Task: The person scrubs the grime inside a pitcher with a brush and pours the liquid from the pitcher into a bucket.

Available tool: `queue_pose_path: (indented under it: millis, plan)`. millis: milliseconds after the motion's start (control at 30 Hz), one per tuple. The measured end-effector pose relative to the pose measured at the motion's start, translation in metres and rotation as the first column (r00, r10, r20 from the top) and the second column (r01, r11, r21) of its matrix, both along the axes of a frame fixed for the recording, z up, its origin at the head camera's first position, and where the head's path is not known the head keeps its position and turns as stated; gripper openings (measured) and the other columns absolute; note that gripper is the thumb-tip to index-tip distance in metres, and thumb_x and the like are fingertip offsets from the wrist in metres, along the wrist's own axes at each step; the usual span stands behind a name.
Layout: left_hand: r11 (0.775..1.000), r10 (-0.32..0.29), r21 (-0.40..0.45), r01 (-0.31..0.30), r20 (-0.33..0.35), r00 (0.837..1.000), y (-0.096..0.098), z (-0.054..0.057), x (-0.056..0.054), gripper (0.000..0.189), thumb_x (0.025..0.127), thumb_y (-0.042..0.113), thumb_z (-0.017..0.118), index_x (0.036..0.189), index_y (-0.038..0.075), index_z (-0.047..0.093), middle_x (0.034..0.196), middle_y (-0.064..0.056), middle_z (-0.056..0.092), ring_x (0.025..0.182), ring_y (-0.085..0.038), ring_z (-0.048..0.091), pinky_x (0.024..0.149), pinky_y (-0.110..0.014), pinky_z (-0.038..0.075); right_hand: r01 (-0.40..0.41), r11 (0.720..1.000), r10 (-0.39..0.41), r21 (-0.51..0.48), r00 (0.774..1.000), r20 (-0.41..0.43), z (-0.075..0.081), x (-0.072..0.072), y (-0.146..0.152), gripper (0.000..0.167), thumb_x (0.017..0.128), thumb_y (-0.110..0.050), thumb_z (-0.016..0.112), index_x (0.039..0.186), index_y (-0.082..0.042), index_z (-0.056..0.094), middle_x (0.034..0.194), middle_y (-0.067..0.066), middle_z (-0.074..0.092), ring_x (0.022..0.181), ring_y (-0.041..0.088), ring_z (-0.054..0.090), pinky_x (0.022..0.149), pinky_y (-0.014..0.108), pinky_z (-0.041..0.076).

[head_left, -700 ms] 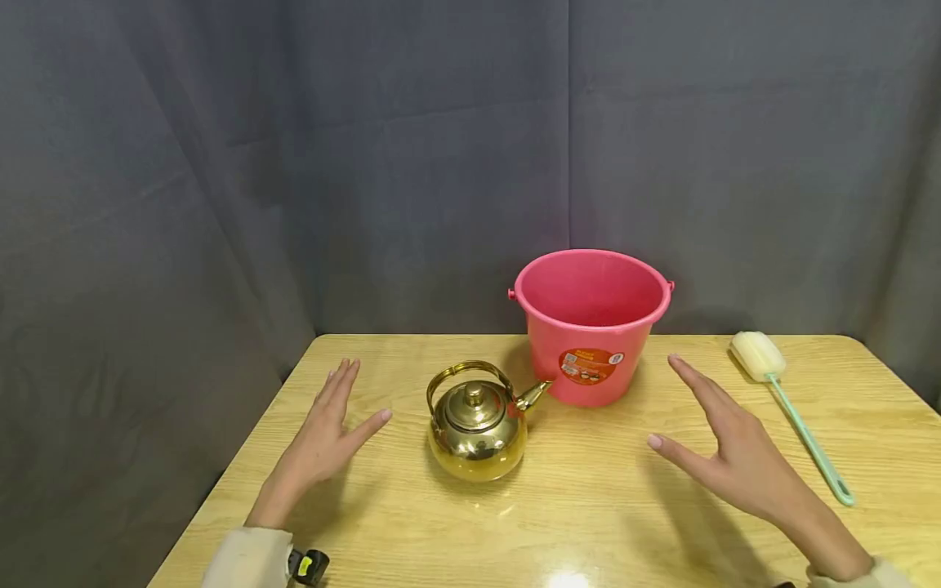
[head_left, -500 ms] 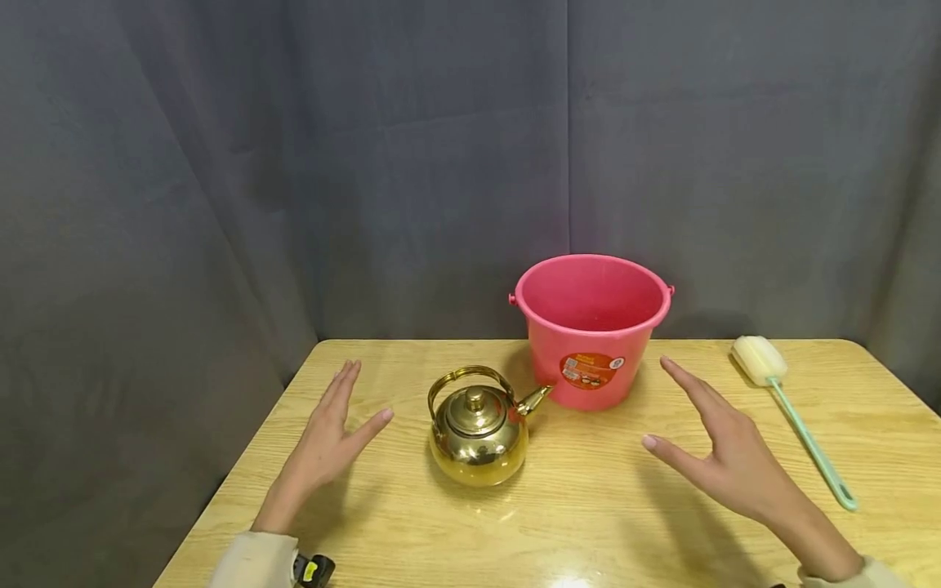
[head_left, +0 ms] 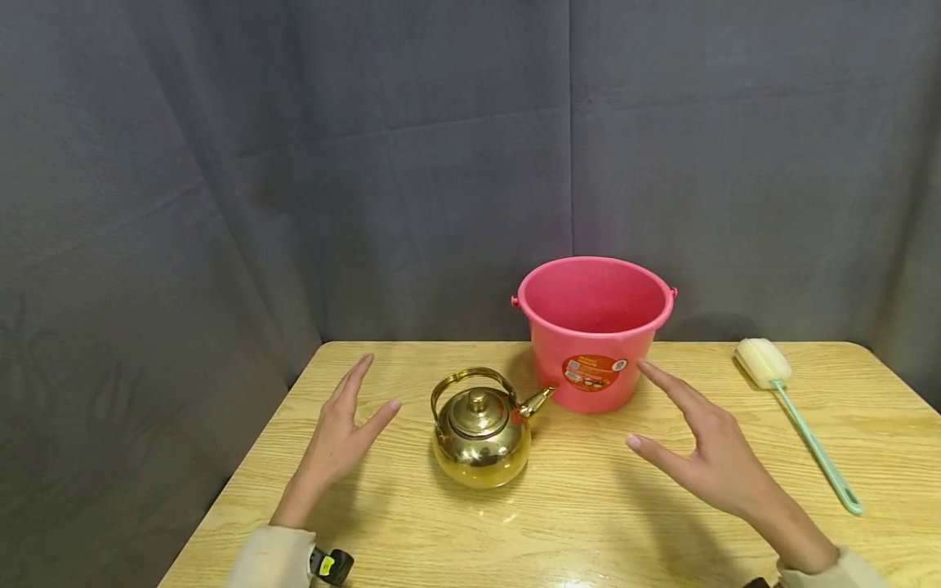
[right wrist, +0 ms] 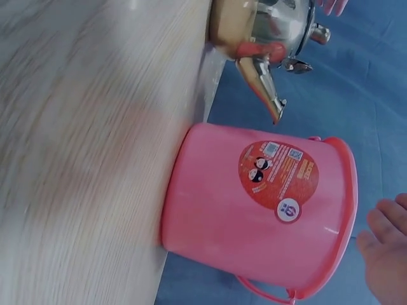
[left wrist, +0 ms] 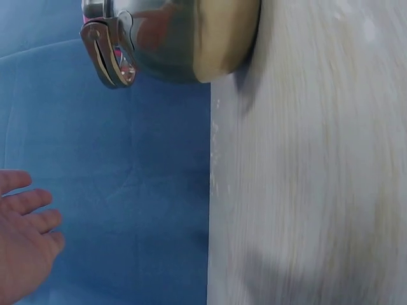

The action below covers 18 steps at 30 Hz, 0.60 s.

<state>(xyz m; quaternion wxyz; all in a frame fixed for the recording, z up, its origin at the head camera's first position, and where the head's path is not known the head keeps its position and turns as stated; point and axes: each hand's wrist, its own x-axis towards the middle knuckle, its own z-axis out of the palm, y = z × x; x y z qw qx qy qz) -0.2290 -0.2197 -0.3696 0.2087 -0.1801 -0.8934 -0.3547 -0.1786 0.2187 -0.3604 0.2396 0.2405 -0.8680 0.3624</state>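
A shiny gold teakettle (head_left: 481, 457) stands on the table between the two hands, its arched handle up and its spout pointing right toward a pink bucket (head_left: 544, 347). My left hand (head_left: 336, 437) hovers to the kettle's left, fingers straight and thumb spread, holding nothing. On the other side, my right hand (head_left: 709, 453) is held in the air in front of the bucket's right side, thumb apart from the fingers, also holding nothing. The left wrist view shows the kettle (left wrist: 184, 38) well apart from the left fingers. In the right wrist view the bucket (right wrist: 254, 210) is nearest the right hand.
A sponge brush (head_left: 764, 365) with a long pale green handle lies at the right of the wooden table (head_left: 412, 539). Grey curtain (head_left: 441, 163) hangs behind the table and along its left side. The bucket stands near the back edge.
My right hand has moved left, closer to the bucket and kettle. My left hand has shifted slightly right. The kettle, bucket and brush stay in place; the view has tilted a little.
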Motion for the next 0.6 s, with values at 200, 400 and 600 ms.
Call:
queue_pose_path:
  millis: [200, 400, 600]
  plan:
    - [0.999, -0.019, 0.035, 0.02, -0.009, 1.0, 0.009, 0.001, -0.001, 0.075, 0.094, 0.036, 0.063, 0.154, 0.011, 0.026, 0.155, -0.013, 0.029, 0.14, -0.033, 0.026, 0.108, -0.057, 0.028, -0.018, 0.999, 0.018, -0.031, 1.0, -0.018, 0.003, -0.001, -0.005, 0.081, 0.078, -0.017, 0.081, 0.148, -0.024, 0.042, 0.145, -0.003, 0.046, 0.132, 0.014, 0.04, 0.094, 0.062, 0.039]
    - [0.997, -0.026, 0.079, 0.027, -0.018, 1.0, 0.015, -0.005, -0.003, 0.074, 0.094, 0.035, 0.063, 0.154, 0.012, 0.025, 0.154, -0.014, 0.029, 0.139, -0.034, 0.028, 0.107, -0.058, 0.028, -0.038, 0.997, 0.035, -0.063, 0.999, -0.041, 0.005, -0.002, -0.011, 0.082, 0.077, -0.013, 0.082, 0.148, -0.025, 0.042, 0.145, -0.002, 0.047, 0.132, 0.011, 0.04, 0.101, 0.044, 0.041]
    - [0.992, -0.044, 0.116, 0.047, -0.031, 0.999, 0.018, -0.009, -0.001, 0.076, 0.094, 0.03, 0.065, 0.155, 0.011, 0.023, 0.155, -0.013, 0.028, 0.139, -0.031, 0.03, 0.107, -0.051, 0.032, -0.069, 0.994, 0.063, -0.089, 0.995, -0.074, 0.004, -0.005, -0.016, 0.082, 0.075, -0.009, 0.083, 0.147, -0.024, 0.045, 0.142, -0.001, 0.049, 0.129, 0.008, 0.044, 0.1, 0.015, 0.034]
